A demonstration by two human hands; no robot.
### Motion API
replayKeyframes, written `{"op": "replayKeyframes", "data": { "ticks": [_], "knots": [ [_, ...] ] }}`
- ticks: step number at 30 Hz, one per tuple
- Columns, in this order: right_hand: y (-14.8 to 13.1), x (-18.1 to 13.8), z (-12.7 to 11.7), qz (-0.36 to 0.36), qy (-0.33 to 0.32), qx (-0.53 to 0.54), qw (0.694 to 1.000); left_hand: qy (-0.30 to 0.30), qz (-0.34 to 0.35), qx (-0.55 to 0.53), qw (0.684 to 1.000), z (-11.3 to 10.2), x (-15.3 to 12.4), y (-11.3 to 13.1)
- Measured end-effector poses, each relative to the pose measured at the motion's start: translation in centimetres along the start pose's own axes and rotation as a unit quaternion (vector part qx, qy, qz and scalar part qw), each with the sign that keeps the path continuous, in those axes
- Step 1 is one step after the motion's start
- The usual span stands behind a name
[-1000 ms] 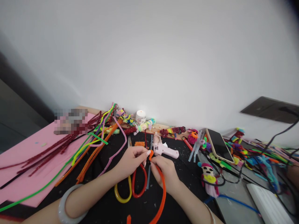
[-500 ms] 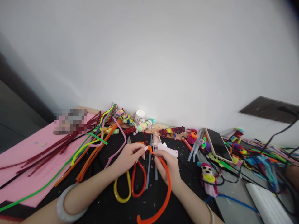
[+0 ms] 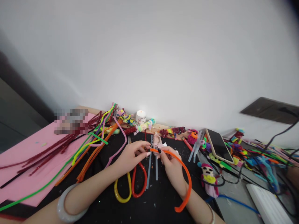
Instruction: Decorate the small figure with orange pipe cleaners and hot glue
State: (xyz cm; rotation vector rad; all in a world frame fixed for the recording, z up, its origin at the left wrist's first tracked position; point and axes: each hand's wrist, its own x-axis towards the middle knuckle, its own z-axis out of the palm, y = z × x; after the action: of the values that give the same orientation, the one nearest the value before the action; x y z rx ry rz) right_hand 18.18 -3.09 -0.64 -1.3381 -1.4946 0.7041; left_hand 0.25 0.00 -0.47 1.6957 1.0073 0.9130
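An orange pipe cleaner [image 3: 188, 177] is pinched near one end by the thumb and fingers of my right hand [image 3: 172, 165]. Its long free part arcs over that hand and down past the wrist. Just left of the short end is my left hand [image 3: 134, 155], its thumb and fingertips slightly apart with nothing visibly gripped. Scissors [image 3: 139, 183] with one yellow and one red handle lie under my left hand, their blades partly covered. A pale pink glue gun [image 3: 157, 139] lies behind my right hand, mostly hidden. Translucent glue sticks [image 3: 156, 169] lie on the black mat.
Several coloured pipe cleaners [image 3: 93, 155] spread over pink sheets [image 3: 21, 161] on the left. A white cup [image 3: 140, 117] stands by the wall. To the right are a phone [image 3: 219, 146], a pipe-cleaner doll [image 3: 207, 179], cables and a white power strip [image 3: 268, 203].
The orange pipe cleaner's bent end is now straighter, and its long part has swung right. My right hand has shifted right, away from the left; the left fingers have parted from the end.
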Motion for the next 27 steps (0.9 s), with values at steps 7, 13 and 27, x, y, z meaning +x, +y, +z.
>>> {"op": "replayKeyframes", "data": {
  "ticks": [7, 13, 27],
  "knots": [
    [0.32, -0.13, 0.33, 0.046, -0.030, 0.039, 0.998, -0.011, 0.030, 0.009, 0.999, -0.02, -0.19, -0.09],
    [0.06, -0.27, 0.32, 0.059, -0.052, 0.044, 0.996, -0.025, -0.008, -0.027, 0.999, 0.14, -0.16, 0.00],
    [0.17, -0.09, 0.46, 0.090, -0.046, 0.066, 0.993, -0.038, -0.021, -0.048, 0.998, 0.12, -0.24, 0.28]
  ]
}}
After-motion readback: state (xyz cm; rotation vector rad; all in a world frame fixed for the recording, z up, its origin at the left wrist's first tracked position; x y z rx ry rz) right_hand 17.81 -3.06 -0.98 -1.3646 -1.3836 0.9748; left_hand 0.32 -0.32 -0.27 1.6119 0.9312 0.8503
